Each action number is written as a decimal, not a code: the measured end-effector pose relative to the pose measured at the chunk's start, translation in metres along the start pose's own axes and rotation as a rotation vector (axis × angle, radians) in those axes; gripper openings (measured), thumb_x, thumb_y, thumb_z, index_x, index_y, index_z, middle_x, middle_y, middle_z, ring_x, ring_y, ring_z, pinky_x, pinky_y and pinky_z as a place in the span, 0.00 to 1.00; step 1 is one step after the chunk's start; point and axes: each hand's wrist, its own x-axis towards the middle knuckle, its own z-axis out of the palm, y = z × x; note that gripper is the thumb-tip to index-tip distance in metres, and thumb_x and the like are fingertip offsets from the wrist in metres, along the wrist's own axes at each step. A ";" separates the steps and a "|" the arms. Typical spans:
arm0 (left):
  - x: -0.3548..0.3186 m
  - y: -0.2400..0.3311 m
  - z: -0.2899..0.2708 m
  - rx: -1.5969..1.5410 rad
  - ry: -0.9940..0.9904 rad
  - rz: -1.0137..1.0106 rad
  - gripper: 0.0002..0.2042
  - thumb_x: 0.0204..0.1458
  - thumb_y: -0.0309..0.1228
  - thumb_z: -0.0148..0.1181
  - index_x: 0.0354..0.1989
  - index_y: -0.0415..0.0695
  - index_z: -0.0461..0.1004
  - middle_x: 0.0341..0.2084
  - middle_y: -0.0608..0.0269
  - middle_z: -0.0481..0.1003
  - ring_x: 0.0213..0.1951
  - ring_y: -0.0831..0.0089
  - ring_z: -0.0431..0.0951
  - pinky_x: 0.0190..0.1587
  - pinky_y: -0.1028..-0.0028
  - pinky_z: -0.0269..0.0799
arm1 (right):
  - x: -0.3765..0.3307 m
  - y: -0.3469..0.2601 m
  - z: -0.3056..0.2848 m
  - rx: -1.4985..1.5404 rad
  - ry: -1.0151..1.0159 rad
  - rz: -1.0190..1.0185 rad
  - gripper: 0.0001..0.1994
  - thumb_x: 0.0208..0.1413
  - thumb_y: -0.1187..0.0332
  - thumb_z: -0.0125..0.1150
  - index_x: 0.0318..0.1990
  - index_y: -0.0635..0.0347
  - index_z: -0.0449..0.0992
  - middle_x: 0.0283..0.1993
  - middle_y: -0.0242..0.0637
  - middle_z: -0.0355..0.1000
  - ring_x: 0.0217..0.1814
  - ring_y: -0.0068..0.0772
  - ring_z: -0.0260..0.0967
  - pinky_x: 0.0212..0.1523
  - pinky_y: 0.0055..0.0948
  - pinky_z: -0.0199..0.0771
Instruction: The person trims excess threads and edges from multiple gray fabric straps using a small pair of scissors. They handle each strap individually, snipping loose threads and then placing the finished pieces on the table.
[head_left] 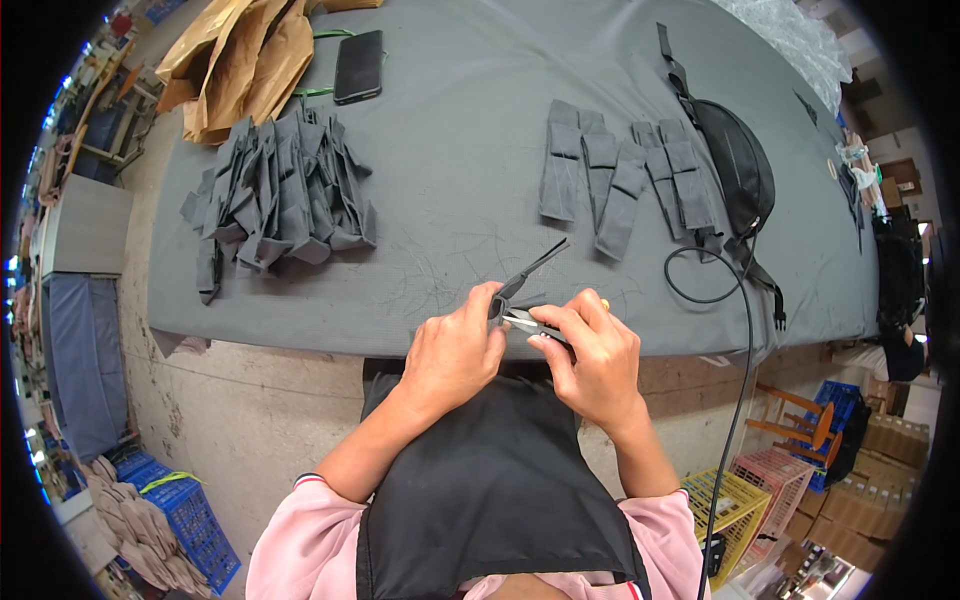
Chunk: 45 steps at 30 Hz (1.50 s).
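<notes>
My left hand (452,352) pinches a small grey fabric piece (522,280) with a thin strap sticking up, at the near edge of the grey table (450,180). My right hand (596,360) grips small metal thread snips (528,322), whose blades touch the fabric piece right beside my left fingers. A heap of folded grey fabric pieces (280,195) lies to the left on the table. Several flat grey pieces (620,180) lie in a row to the right.
A black phone (358,66) and brown paper bags (235,60) lie at the far left. A black waist bag (738,165) with strap and a black cable (742,330) sit at the right. Blue (195,520), yellow (728,500) and pink (780,478) crates stand on the floor.
</notes>
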 end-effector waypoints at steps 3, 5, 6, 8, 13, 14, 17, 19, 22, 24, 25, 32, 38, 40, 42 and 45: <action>-0.001 0.001 0.001 0.038 0.021 0.031 0.20 0.47 0.25 0.55 0.50 0.35 0.64 0.27 0.42 0.76 0.27 0.47 0.78 0.30 0.57 0.75 | 0.002 0.001 -0.003 -0.034 -0.058 -0.009 0.12 0.41 0.71 0.67 0.35 0.56 0.74 0.29 0.33 0.64 0.21 0.35 0.64 0.22 0.30 0.64; -0.001 0.000 0.001 0.056 0.042 0.054 0.20 0.46 0.25 0.55 0.49 0.35 0.64 0.28 0.43 0.77 0.27 0.48 0.78 0.30 0.57 0.75 | 0.005 0.001 -0.006 -0.053 -0.095 -0.031 0.12 0.41 0.70 0.67 0.35 0.56 0.74 0.30 0.33 0.64 0.21 0.35 0.64 0.23 0.31 0.64; -0.001 -0.001 0.002 0.063 0.050 0.070 0.20 0.46 0.25 0.55 0.49 0.35 0.64 0.28 0.43 0.77 0.27 0.48 0.78 0.30 0.57 0.75 | 0.006 0.002 -0.007 -0.063 -0.113 -0.040 0.11 0.41 0.70 0.67 0.35 0.56 0.74 0.31 0.33 0.64 0.21 0.36 0.64 0.23 0.31 0.65; -0.001 -0.002 0.003 0.078 0.065 0.101 0.19 0.46 0.25 0.55 0.49 0.36 0.64 0.29 0.44 0.77 0.27 0.49 0.78 0.30 0.58 0.75 | 0.008 0.001 -0.004 -0.041 -0.132 -0.038 0.10 0.41 0.71 0.67 0.34 0.56 0.75 0.28 0.32 0.64 0.21 0.34 0.64 0.23 0.30 0.63; -0.003 -0.004 0.004 0.070 0.030 0.063 0.21 0.46 0.26 0.58 0.50 0.38 0.65 0.29 0.46 0.77 0.27 0.49 0.78 0.30 0.58 0.74 | 0.007 0.006 -0.003 -0.058 -0.176 -0.082 0.10 0.42 0.69 0.67 0.34 0.56 0.74 0.32 0.32 0.65 0.21 0.35 0.65 0.24 0.32 0.66; -0.003 -0.004 0.005 0.063 0.027 0.050 0.22 0.45 0.26 0.59 0.51 0.39 0.65 0.29 0.46 0.77 0.27 0.48 0.78 0.31 0.59 0.74 | 0.006 0.006 -0.004 -0.061 -0.178 -0.093 0.10 0.42 0.69 0.67 0.34 0.56 0.74 0.32 0.32 0.65 0.21 0.35 0.65 0.24 0.32 0.66; -0.004 -0.003 0.002 0.052 0.021 0.020 0.22 0.45 0.27 0.60 0.51 0.39 0.65 0.25 0.46 0.76 0.26 0.48 0.77 0.30 0.58 0.73 | 0.003 0.010 -0.006 -0.003 -0.172 -0.075 0.10 0.42 0.69 0.67 0.34 0.55 0.75 0.30 0.31 0.65 0.21 0.34 0.64 0.24 0.31 0.65; -0.003 -0.003 0.002 0.049 0.015 0.007 0.22 0.46 0.27 0.59 0.51 0.38 0.65 0.23 0.46 0.75 0.25 0.48 0.77 0.29 0.57 0.73 | 0.002 0.011 -0.006 0.060 -0.142 -0.036 0.09 0.42 0.70 0.67 0.34 0.55 0.76 0.29 0.30 0.65 0.21 0.34 0.64 0.24 0.31 0.65; -0.003 -0.005 0.004 0.030 0.021 0.018 0.22 0.47 0.28 0.59 0.51 0.38 0.65 0.21 0.45 0.74 0.24 0.47 0.76 0.29 0.57 0.72 | 0.001 0.010 -0.004 0.124 -0.086 0.011 0.09 0.42 0.71 0.66 0.33 0.54 0.76 0.27 0.30 0.65 0.22 0.34 0.64 0.23 0.30 0.64; -0.002 -0.005 0.004 0.027 0.015 0.010 0.21 0.47 0.28 0.58 0.51 0.38 0.65 0.20 0.45 0.74 0.24 0.48 0.77 0.29 0.57 0.72 | 0.004 0.011 0.001 0.120 -0.080 -0.007 0.09 0.42 0.71 0.67 0.33 0.55 0.76 0.27 0.30 0.65 0.22 0.34 0.65 0.23 0.30 0.64; -0.002 -0.004 0.003 0.033 0.005 -0.006 0.21 0.48 0.28 0.58 0.51 0.38 0.65 0.20 0.46 0.75 0.23 0.50 0.77 0.29 0.59 0.72 | 0.003 0.010 0.000 0.150 -0.086 0.011 0.09 0.42 0.72 0.66 0.34 0.55 0.77 0.26 0.30 0.65 0.22 0.33 0.64 0.23 0.29 0.64; 0.006 -0.022 0.006 -1.023 -0.142 -0.385 0.16 0.58 0.33 0.53 0.51 0.39 0.63 0.35 0.54 0.77 0.28 0.72 0.79 0.30 0.75 0.75 | -0.013 0.015 0.015 0.409 0.080 0.221 0.08 0.44 0.75 0.65 0.35 0.58 0.79 0.26 0.33 0.64 0.22 0.27 0.63 0.24 0.26 0.64; 0.006 -0.021 0.004 -1.362 -0.148 -0.393 0.15 0.61 0.35 0.49 0.51 0.41 0.62 0.43 0.49 0.74 0.36 0.70 0.78 0.38 0.71 0.77 | -0.023 0.002 0.025 0.312 0.153 0.247 0.09 0.45 0.73 0.66 0.36 0.57 0.78 0.26 0.32 0.64 0.21 0.29 0.64 0.23 0.27 0.64; 0.006 -0.021 0.005 -1.372 -0.147 -0.372 0.14 0.62 0.36 0.47 0.51 0.41 0.62 0.43 0.49 0.73 0.38 0.69 0.78 0.40 0.70 0.76 | -0.022 0.005 0.029 0.268 0.150 0.210 0.09 0.45 0.73 0.66 0.36 0.57 0.78 0.26 0.32 0.65 0.21 0.30 0.64 0.22 0.28 0.64; 0.005 -0.020 0.007 -1.364 -0.133 -0.362 0.15 0.62 0.37 0.47 0.51 0.41 0.62 0.43 0.48 0.73 0.39 0.68 0.77 0.41 0.69 0.76 | -0.021 0.005 0.030 0.229 0.153 0.184 0.09 0.45 0.73 0.65 0.36 0.57 0.78 0.26 0.31 0.65 0.21 0.30 0.64 0.22 0.28 0.64; 0.005 -0.021 0.008 -1.368 -0.106 -0.365 0.15 0.61 0.35 0.46 0.51 0.40 0.62 0.44 0.48 0.73 0.40 0.68 0.77 0.42 0.68 0.75 | -0.015 0.000 0.030 0.201 0.157 0.167 0.08 0.45 0.73 0.65 0.36 0.56 0.78 0.26 0.31 0.65 0.21 0.31 0.65 0.22 0.28 0.65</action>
